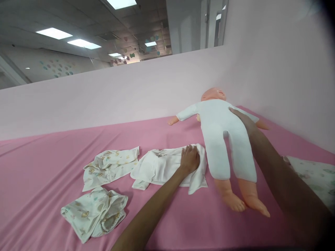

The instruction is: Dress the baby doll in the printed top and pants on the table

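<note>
From my feed, my left hand [190,159] lies palm-down on a white garment [159,165], fingers slightly apart; my right hand [243,118] rests against the doll [218,125], its fingers hidden, so I cannot tell whether it is clamped. The doll is just right of that garment, over a pink sheet [188,219], with two printed garments [110,165] farther left.

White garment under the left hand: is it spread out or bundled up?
Spread out, with some wrinkles: the white garment lies fairly flat on the pink sheet beneath the left hand.
</note>
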Available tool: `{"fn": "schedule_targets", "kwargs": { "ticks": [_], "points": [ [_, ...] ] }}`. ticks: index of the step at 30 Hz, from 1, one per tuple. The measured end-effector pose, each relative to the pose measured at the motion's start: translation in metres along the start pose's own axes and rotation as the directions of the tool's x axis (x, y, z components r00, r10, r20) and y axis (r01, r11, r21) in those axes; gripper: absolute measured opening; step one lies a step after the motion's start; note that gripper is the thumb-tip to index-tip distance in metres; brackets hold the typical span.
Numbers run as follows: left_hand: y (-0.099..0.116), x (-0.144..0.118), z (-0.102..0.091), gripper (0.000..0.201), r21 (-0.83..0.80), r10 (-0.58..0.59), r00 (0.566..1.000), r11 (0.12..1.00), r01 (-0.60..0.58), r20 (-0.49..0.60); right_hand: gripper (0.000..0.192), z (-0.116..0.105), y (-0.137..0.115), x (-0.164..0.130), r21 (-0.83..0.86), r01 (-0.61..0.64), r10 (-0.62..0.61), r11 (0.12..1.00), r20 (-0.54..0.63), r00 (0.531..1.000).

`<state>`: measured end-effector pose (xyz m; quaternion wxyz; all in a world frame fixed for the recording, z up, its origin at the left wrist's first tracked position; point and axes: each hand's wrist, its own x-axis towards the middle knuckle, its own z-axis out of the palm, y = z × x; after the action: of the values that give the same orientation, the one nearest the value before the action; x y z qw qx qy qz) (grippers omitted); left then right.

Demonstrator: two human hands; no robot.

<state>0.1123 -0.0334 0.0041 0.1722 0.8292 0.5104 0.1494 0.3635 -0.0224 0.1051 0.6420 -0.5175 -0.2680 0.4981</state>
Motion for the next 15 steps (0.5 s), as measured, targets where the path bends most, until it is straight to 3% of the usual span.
{"fn": "schedule_targets", "kwargs": {
  "ticks": [3,6,9,12,15],
  "points": [
    [0.017,0.006,0.002,0.056,-0.033,-0.031,0.996,0.999,0.034,0.088,0.059,0.0,0.0,-0.001,-0.035,-0.024,0.024,0.999,-0.017,1.0],
    [0.023,0.016,0.001,0.056,0.015,-0.072,0.997,0.997,0.071,0.041,0.054,0.003,-0.001,-0.004,-0.03,0.048,-0.046,0.998,0.06,0.997],
    [0.02,0.031,-0.005,0.054,-0.057,-0.065,0.998,0.996,0.066,0.013,0.051,0.007,-0.003,-0.009,-0.027,0.067,-0.066,0.997,0.056,0.996],
    [0.013,0.047,-0.009,0.05,-0.183,-0.06,0.997,0.981,0.068,0.047,0.052,0.009,-0.005,-0.011,-0.005,-0.018,0.018,1.0,-0.025,1.0],
    [0.01,0.06,-0.009,0.037,-0.251,-0.068,0.997,0.965,0.078,0.046,0.054,0.01,-0.003,-0.012,0.028,-0.069,0.069,0.997,0.002,0.998]
  ]
}}
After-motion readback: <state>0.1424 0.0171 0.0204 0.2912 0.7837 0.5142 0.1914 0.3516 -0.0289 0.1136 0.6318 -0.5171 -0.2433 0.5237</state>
